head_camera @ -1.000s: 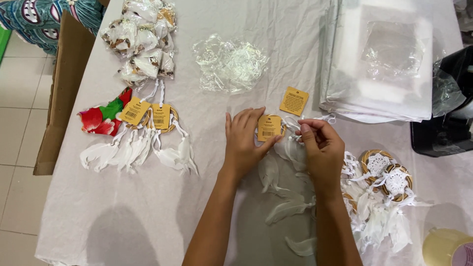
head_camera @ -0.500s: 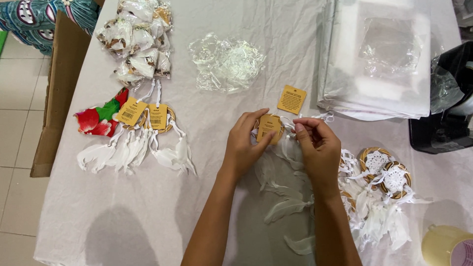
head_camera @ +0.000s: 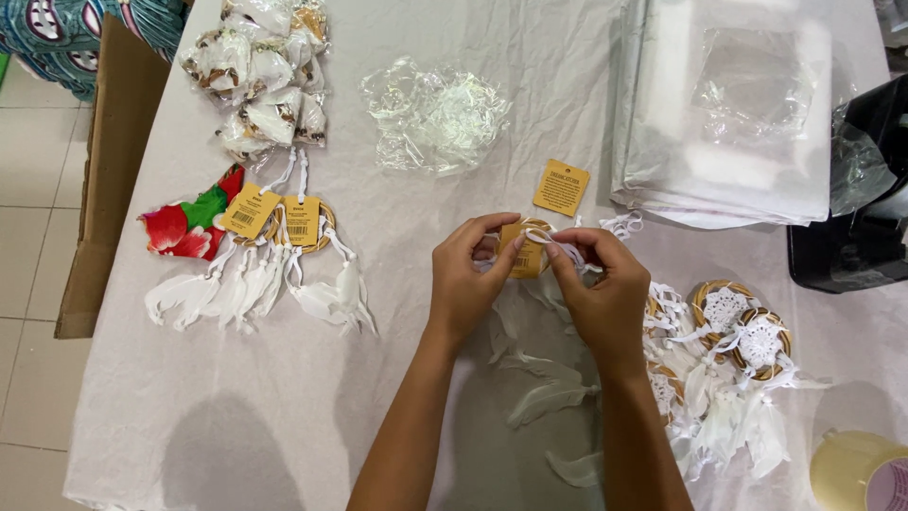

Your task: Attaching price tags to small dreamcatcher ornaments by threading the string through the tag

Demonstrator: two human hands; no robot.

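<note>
Head view: your left hand (head_camera: 470,279) and right hand (head_camera: 601,293) both pinch one small dreamcatcher (head_camera: 526,254) with a yellow tag at table (head_camera: 397,397) centre, feathers (head_camera: 544,378) trailing toward you; spare tag (head_camera: 561,187) just above, tagged dreamcatchers (head_camera: 274,255) left, untagged pile (head_camera: 733,350) right

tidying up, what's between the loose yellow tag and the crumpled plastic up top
Only bare white cloth lies between the tag and the crumpled plastic, in the head view.
</note>
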